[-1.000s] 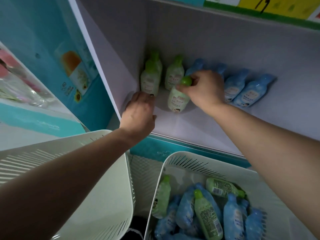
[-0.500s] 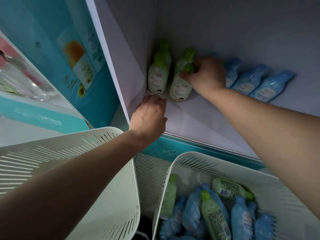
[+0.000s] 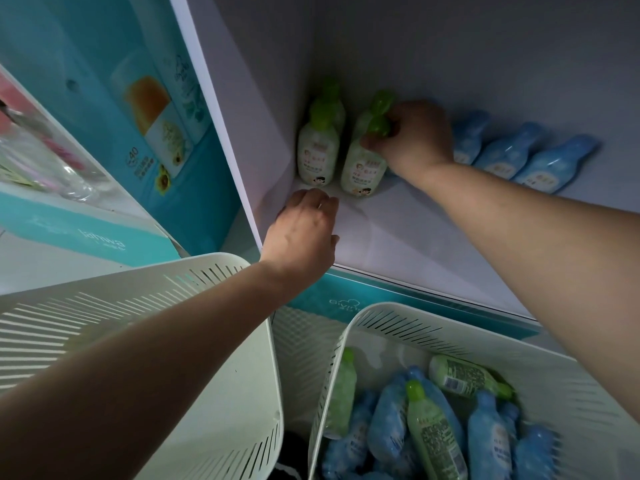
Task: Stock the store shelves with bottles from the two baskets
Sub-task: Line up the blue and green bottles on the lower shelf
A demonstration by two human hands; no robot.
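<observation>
On the white shelf [image 3: 433,244], right hand [image 3: 412,140] pinches a green-capped bottle [image 3: 363,168]; left hand [image 3: 301,233] rests loose-fingered.

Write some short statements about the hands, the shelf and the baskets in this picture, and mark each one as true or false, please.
1. The right hand grips the green cap of a bottle standing on the shelf. True.
2. The left hand holds a blue bottle. False: it holds nothing and rests on the shelf.
3. On the shelf, the blue bottles stand to the left of the green-capped bottles. False: they stand to the right of them.
4. The basket on the right holds both blue and green-capped bottles. True.
</observation>
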